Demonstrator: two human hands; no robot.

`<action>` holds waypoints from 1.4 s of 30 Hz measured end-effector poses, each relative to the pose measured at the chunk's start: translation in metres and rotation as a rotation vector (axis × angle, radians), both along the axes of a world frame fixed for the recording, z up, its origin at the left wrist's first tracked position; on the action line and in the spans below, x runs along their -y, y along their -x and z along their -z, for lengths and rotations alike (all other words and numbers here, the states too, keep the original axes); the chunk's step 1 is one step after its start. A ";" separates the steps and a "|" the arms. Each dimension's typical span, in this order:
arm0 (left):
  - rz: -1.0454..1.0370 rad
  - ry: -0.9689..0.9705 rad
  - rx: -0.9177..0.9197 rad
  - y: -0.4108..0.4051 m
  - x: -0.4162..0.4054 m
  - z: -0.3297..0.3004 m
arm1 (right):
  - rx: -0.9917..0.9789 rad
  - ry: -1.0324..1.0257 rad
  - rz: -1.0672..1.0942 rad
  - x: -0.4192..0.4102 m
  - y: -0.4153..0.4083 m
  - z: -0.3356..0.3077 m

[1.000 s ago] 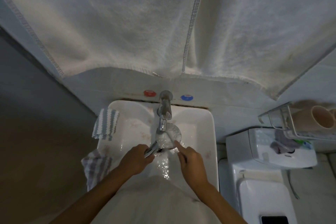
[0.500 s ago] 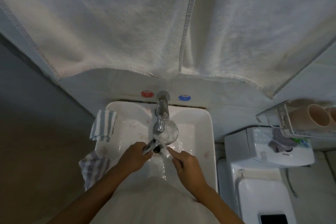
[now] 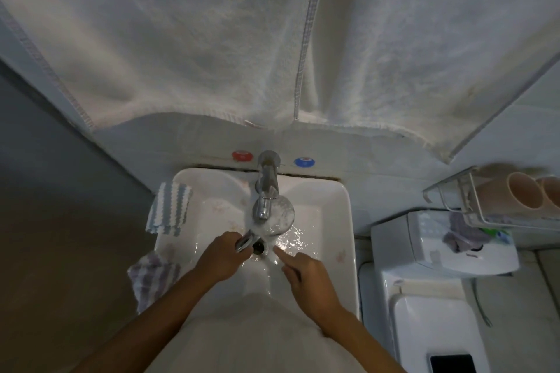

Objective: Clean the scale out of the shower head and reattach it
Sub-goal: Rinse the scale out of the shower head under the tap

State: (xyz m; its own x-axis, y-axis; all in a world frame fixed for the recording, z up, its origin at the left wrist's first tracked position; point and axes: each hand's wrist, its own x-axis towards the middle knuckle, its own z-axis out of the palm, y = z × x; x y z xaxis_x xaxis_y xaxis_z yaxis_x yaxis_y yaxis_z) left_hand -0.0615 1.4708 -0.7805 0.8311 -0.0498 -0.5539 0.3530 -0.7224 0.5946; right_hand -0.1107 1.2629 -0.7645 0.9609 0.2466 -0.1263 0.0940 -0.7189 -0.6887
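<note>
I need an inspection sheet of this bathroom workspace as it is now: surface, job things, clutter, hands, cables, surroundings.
Surface: white sink, wet; water runs from the tap.
Job's things: shower head, face under the tap's stream.
Clutter: striped cloth on the sink's left rim; checked cloth below it.
Hands: left hand grips the shower head's handle; right hand holds nothing, forefinger pointing towards the head.
Cables: nothing seen.
Surroundings: white towels above; wire rack with cups; toilet tank, phone at the bottom edge.
</note>
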 end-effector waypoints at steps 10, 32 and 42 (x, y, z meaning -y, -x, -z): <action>-0.038 0.043 -0.053 -0.002 0.000 -0.004 | 0.006 0.024 0.033 0.001 0.000 -0.001; -0.042 0.041 -0.072 0.010 -0.011 -0.003 | 0.013 0.010 0.110 0.004 -0.005 0.006; -0.027 0.014 -0.041 0.013 -0.016 0.003 | 0.012 -0.028 0.079 0.003 -0.002 0.007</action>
